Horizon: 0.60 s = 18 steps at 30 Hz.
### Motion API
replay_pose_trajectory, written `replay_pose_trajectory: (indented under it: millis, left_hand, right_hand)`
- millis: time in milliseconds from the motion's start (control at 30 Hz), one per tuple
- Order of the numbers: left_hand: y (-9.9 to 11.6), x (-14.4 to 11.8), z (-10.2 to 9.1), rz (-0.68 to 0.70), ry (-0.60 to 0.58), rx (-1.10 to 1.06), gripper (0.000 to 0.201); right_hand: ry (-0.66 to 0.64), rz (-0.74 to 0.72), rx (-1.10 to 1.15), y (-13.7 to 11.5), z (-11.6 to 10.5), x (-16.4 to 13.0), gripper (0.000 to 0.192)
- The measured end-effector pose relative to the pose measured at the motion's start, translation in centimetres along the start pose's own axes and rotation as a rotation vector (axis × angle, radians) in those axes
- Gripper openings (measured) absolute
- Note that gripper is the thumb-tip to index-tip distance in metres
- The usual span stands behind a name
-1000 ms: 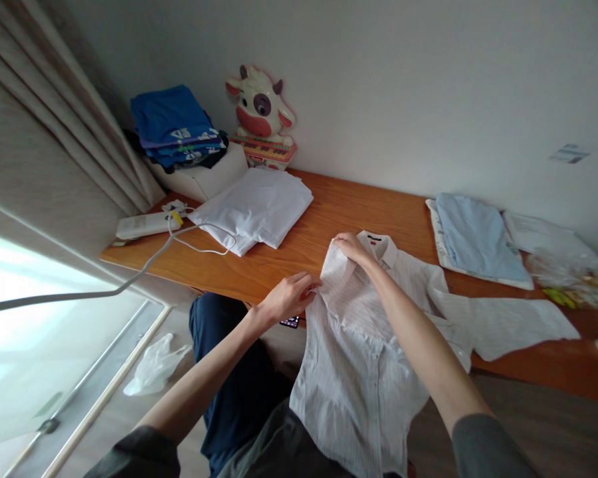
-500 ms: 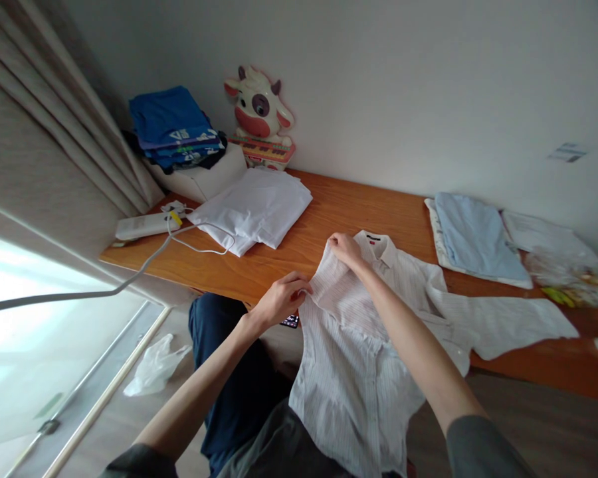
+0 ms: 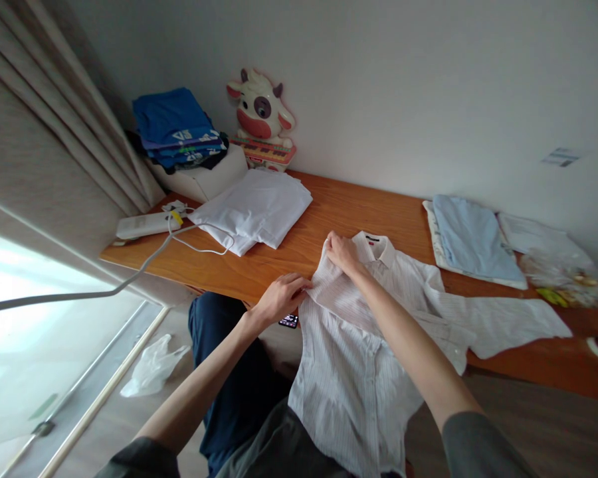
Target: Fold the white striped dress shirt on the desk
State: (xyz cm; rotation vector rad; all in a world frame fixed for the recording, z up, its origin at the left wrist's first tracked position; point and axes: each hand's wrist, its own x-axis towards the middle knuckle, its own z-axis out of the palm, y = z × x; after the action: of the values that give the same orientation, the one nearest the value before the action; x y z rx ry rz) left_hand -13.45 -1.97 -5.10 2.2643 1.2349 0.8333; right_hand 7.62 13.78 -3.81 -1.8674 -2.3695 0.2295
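Observation:
A white pin-striped shirt (image 3: 359, 358) lies face up on the wooden table (image 3: 343, 212), its lower half hanging over the front edge onto my lap. My left hand (image 3: 282, 297) pinches the shirt's left shoulder edge near the table's front edge. My right hand (image 3: 341, 252) grips the fabric just left of the collar (image 3: 379, 245). Between the two hands a folded-over strip of the shoulder is held taut. One sleeve (image 3: 503, 322) stretches out flat to the right.
A folded white garment (image 3: 254, 209) lies at the left, with a white cable (image 3: 199, 239) and a power strip (image 3: 142, 226). Blue folded clothes (image 3: 174, 129) sit on a white box beside a cow toy (image 3: 259, 116). Folded light-blue cloth (image 3: 471, 239) and plastic bags (image 3: 558, 265) lie right.
Both hands have shifted slightly left and down with the shoulder fabric, laying the fold flatter against the table. The view has hardly moved.

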Motion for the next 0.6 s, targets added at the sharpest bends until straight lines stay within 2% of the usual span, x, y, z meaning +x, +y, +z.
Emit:
replay_pose_trajectory:
  millis: [167, 333, 467, 600]
  left_hand:
    - [-0.9, -0.6, 0.0, 0.074, 0.008, 0.078, 0.027]
    - [-0.8, -0.6, -0.3, 0.078, -0.001, 0.130, 0.028]
    - [-0.2, -0.5, 0.0, 0.019, 0.037, 0.064, 0.033]
    - [-0.1, -0.4, 0.4, 0.056, 0.025, -0.040, 0.047]
  right_hand:
    - [0.069, 0.009, -0.039, -0.9, 0.8, -0.9, 0.043]
    - [0.082, 0.033, 0.000, -0.9, 0.8, -1.2, 0.034]
    - [0.063, 0.036, -0.008, -0.4, 0.5, -0.5, 0.031]
    - [0.018, -0.012, -0.038, -0.4, 0.2, 0.4, 0.034]
